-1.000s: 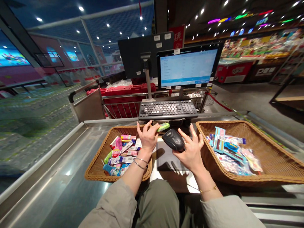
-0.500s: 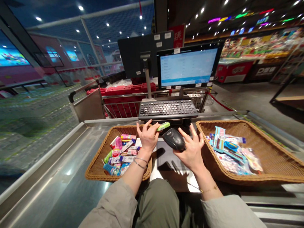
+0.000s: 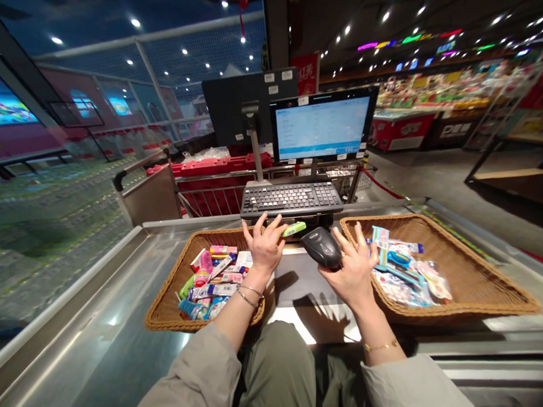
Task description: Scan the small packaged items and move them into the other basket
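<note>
My left hand (image 3: 265, 245) pinches a small green packet (image 3: 294, 229) between thumb and fingers, its barcode label facing up; the other fingers are spread. In my right hand (image 3: 352, 265) is a black barcode scanner (image 3: 321, 247), its head pointing left toward the packet, a short gap between them. Beneath my left wrist stands a wicker basket (image 3: 161, 303) holding several small candy packs (image 3: 215, 279). A second wicker basket (image 3: 487, 276), right of my right hand, holds several bagged sweets (image 3: 411, 273). How the scanner's handle is gripped is hidden by my palm.
A keyboard (image 3: 292, 197) lies beyond my hands, below a lit monitor (image 3: 323, 128) and a second screen seen from behind (image 3: 239, 107). The metal counter (image 3: 111, 322) has a raised rim. A shopping cart (image 3: 209, 195) with red crates stands behind.
My right hand and the scanner have shifted right, widening the gap to the green packet. My left hand still holds the packet. The view has turned slightly right.
</note>
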Tool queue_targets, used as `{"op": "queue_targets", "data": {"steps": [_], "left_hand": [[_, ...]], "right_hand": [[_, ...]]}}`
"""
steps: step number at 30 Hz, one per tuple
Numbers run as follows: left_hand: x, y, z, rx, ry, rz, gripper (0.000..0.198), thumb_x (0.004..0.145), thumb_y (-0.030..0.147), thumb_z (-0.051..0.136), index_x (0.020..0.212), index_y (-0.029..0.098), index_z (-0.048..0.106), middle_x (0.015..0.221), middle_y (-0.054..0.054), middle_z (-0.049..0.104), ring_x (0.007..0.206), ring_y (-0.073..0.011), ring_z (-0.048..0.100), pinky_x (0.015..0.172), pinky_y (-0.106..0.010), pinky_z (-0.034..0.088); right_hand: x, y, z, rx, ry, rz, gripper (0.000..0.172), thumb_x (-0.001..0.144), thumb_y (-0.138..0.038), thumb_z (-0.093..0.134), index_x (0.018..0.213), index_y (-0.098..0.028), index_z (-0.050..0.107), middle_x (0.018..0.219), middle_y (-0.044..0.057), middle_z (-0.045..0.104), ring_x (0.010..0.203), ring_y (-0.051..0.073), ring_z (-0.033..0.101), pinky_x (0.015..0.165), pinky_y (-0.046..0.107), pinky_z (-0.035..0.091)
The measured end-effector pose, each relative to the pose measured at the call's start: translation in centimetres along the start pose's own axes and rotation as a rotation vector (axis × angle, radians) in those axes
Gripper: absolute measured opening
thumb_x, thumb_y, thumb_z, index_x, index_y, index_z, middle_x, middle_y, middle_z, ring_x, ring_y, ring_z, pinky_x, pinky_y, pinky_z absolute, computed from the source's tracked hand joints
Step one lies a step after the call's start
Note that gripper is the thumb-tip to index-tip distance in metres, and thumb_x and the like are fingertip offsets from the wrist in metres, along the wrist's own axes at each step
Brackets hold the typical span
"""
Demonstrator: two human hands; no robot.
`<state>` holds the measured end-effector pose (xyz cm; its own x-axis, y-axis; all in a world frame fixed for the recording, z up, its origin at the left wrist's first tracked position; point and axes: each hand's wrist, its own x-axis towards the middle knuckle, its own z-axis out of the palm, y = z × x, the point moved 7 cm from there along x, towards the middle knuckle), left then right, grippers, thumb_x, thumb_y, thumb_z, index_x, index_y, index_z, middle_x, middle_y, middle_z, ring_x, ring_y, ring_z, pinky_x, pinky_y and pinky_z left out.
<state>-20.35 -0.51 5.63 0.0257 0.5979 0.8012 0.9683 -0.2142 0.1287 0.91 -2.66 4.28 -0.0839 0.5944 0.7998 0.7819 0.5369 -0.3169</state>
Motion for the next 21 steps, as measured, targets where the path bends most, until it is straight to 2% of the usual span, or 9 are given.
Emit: {"op": "queue_targets", "data": {"steps": [5, 12, 21], "left_hand": [[0.8, 2.0, 0.2, -0.028, 0.01, 0.045, 0.025, 0.088, 0.025, 0.07, 0.111, 0.034, 0.076, 0.133, 0.0, 0.072, 0.141, -0.0329, 0.051, 0.125, -0.071, 0.006], [1.7, 6.5, 1.4, -0.12, -0.017, 0.096, 0.028, 0.088, 0.026, 0.071, 0.115, 0.034, 0.075, 0.131, -0.001, 0.073, 0.141, -0.033, 0.052, 0.124, -0.072, 0.006], [2.1, 12.7, 4.0, -0.226, -0.04, 0.177, 0.025, 0.091, 0.029, 0.07, 0.115, 0.036, 0.074, 0.128, 0.001, 0.075, 0.139, -0.0297, 0.054, 0.126, -0.069, 0.006]], "right_hand": [[-0.2, 1.9, -1.5, -0.067, 0.034, 0.103, 0.021, 0.077, -0.038, 0.066, 0.089, -0.022, 0.074, 0.135, 0.011, 0.069, 0.15, 0.038, 0.034, 0.121, 0.066, 0.014], [-0.2, 5.2, -4.3, -0.123, 0.089, 0.3, 0.054, 0.08, -0.052, 0.063, 0.122, -0.019, 0.069, 0.136, 0.015, 0.067, 0.152, 0.036, 0.034, 0.121, 0.064, 0.013], [-1.0, 9.5, -8.1, -0.148, 0.2, 0.558, 0.07, 0.079, -0.051, 0.067, 0.139, -0.018, 0.059, 0.144, 0.018, 0.06, 0.152, 0.034, 0.031, 0.122, 0.067, 0.013]]}}
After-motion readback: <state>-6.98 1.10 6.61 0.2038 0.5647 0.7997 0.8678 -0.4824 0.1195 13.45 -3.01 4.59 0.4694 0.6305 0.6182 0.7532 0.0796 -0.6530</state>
